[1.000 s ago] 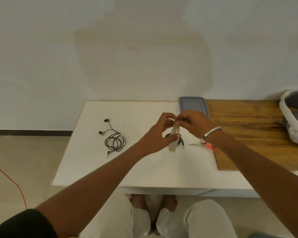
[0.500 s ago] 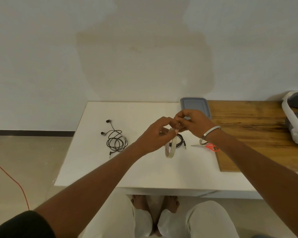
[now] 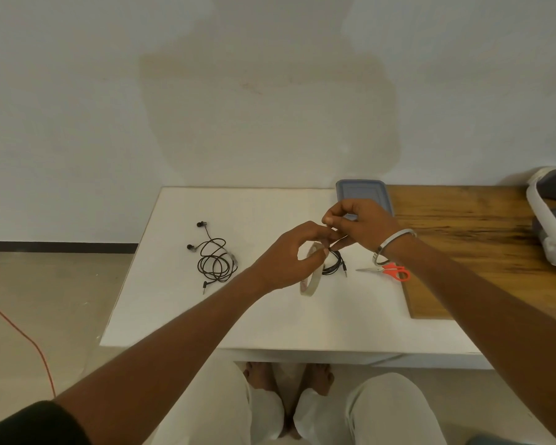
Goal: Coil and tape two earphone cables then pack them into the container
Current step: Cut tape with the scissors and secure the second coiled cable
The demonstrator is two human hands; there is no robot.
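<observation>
The left hand (image 3: pixel 289 255) holds the pale thin tape roll (image 3: pixel 312 277) in a curled grip above the white surface (image 3: pixel 270 316); the right hand (image 3: pixel 363 224) pinches its free end. Taping seems under way. Next, pull a strip for the black coiled earphone cable (image 3: pixel 334 263) just beyond; the other coil (image 3: pixel 215 261) lies far left.

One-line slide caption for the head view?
Left hand holds tape roll; right hand pinches its end above white table.
</observation>
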